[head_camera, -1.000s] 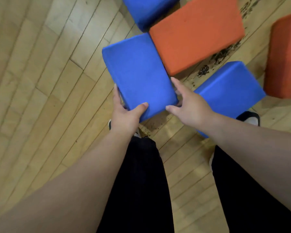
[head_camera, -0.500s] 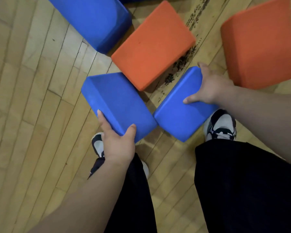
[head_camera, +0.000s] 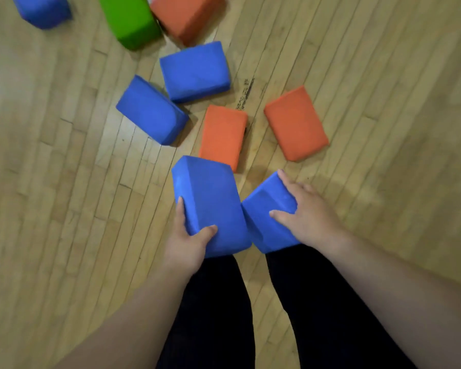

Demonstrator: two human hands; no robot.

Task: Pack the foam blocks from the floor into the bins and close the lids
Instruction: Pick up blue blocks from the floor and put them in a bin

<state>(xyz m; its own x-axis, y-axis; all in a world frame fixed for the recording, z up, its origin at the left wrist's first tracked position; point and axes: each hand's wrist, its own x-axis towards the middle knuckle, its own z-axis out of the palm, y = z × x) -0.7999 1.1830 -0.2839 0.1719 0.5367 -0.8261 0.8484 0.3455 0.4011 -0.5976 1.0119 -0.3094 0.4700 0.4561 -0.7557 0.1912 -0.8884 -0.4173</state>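
My left hand (head_camera: 188, 239) grips the near end of a blue foam block (head_camera: 209, 198), thumb on top and fingers along its left side. My right hand (head_camera: 305, 209) holds a second blue foam block (head_camera: 266, 211) from its right side, thumb across the top. Both blocks are lifted above the wooden floor, side by side and touching, in front of my legs. Farther off on the floor lie two orange blocks (head_camera: 222, 135) (head_camera: 296, 122) and two blue blocks (head_camera: 152, 110) (head_camera: 194, 71). No bin is in view.
At the top edge lie a green block (head_camera: 131, 21), another orange block (head_camera: 186, 16) and a blue block (head_camera: 43, 10). A dark scuff mark (head_camera: 246, 94) crosses the floorboards. Bare wooden floor (head_camera: 383, 75) stretches to the left and right.
Both hands have raised their blue blocks off the floor and drawn them toward my legs. The view has risen, so more blocks on the floor now show.
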